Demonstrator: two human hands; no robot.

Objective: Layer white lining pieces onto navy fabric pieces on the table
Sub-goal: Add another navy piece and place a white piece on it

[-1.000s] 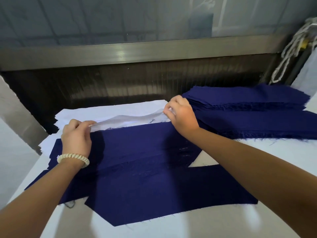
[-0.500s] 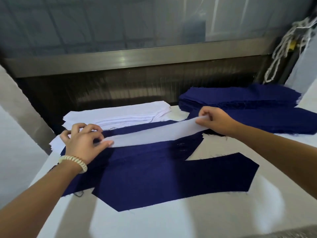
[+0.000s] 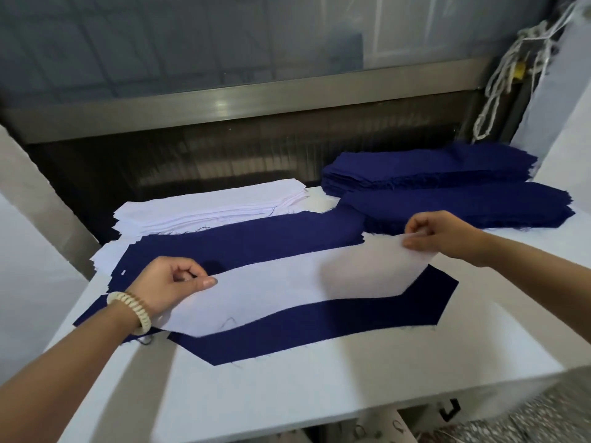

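A white table sits below a window. The left hand pinches one end of a white lining piece stretched over a navy fabric piece; the right hand pinches the other end. The lining looks thin, light and limp, so it is best gripped at its ends.

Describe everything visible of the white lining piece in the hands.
The white lining piece is a long, thin strip of plain white cloth with angled ends, faintly see-through near its right end. It is stretched between the left hand, pinching its left end, and the right hand, pinching its far right corner, over the near navy piece, whose near edge shows uncovered.
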